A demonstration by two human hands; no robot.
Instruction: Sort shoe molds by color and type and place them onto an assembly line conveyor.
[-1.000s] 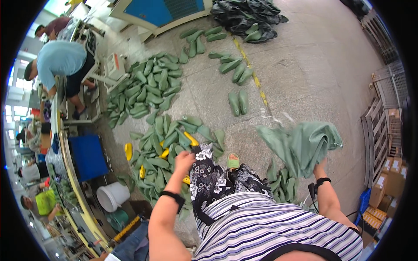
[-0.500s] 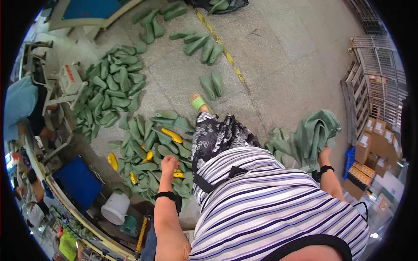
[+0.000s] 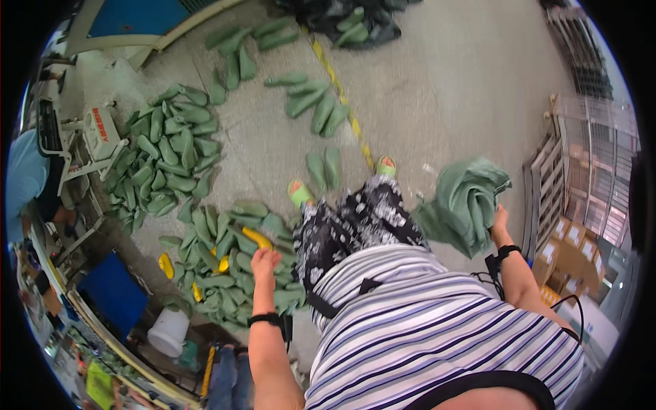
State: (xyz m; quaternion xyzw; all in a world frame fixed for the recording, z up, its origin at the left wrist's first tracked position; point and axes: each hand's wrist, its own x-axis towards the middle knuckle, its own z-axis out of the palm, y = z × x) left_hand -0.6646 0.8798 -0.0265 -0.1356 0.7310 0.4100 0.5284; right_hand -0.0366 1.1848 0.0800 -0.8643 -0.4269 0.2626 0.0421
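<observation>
A crumpled green woven sack (image 3: pixel 468 198) hangs bunched from my right hand (image 3: pixel 501 222), whose fingers are closed on its edge. Over on the left, my left hand (image 3: pixel 265 262) is held in the air with its fingers loosely bent and nothing visible in it. Beneath it in the picture spreads a heap of green shoe lasts (image 3: pixel 236 294) on the floor. Among the green ones lie a few yellow lasts (image 3: pixel 257 238), one close to my left fingertips. My feet in green sandals (image 3: pixel 299 193) stand beside a pair of green lasts (image 3: pixel 324 169).
Farther left lies another heap of lasts (image 3: pixel 167 150), with loose ones (image 3: pixel 311 99) near a yellow floor line (image 3: pixel 355 126). A black plastic bag (image 3: pixel 372 31) lies ahead. Wooden pallets (image 3: pixel 547 171) and cartons (image 3: pixel 570 249) stand right; a seated person (image 3: pixel 31 178) and white bucket (image 3: pixel 169 333) are left.
I have stepped so that both sandals now show. The sack hangs more gathered and swings out from my right side. My left hand's fingers have loosened slightly. The floor has shifted in view.
</observation>
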